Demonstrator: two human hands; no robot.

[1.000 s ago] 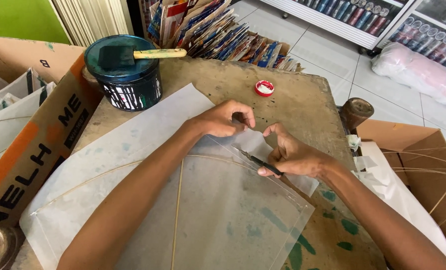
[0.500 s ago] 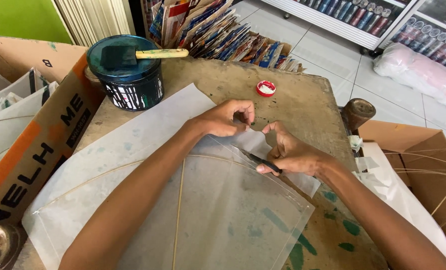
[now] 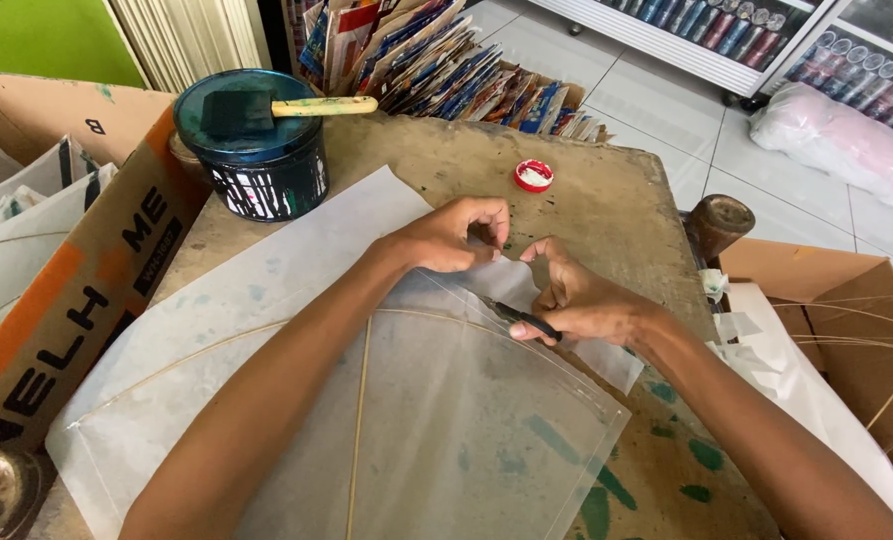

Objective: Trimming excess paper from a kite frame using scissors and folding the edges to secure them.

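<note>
A translucent white paper sheet with thin bamboo sticks laid on it lies flat across the near half of the worn table, its far corner between both hands so the edge can be worked. The left hand pinches that corner with closed fingers, seemingly to keep the paper taut, while the right hand, just beside it, curls its fingers around small dark scissors whose tip points at the pinched edge. Farther left stands a dark paint tin with a foam brush resting across its top, a small red-rimmed cap lies far right, and cardboard boxes flank the table.
</note>
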